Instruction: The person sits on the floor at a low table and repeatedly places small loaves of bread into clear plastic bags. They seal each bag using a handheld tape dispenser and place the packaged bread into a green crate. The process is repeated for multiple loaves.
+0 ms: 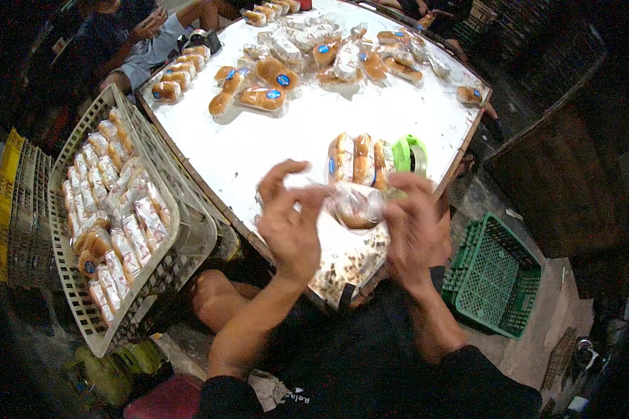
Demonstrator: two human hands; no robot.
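A bread roll in a clear printed wrapper [357, 208] is between my hands, over the near end of the white table. My left hand [290, 227] grips the wrapper's left end, with one finger raised away from it. At the opposite end, my right hand [414, 227] closes around the wrapper, its fingers smeared by motion. Just beyond the roll, several wrapped bread rolls [362, 157] lie side by side. A bright green tape holder [409, 153] stands to their right, partly hidden by my right hand.
More wrapped breads [276, 73] are spread across the far part of the table [223, 146]. At my left, a pale crate [182, 241] holds wrapped breads in rows. A green plastic basket [497, 276] sits on the floor at right. Other people sit around the far side.
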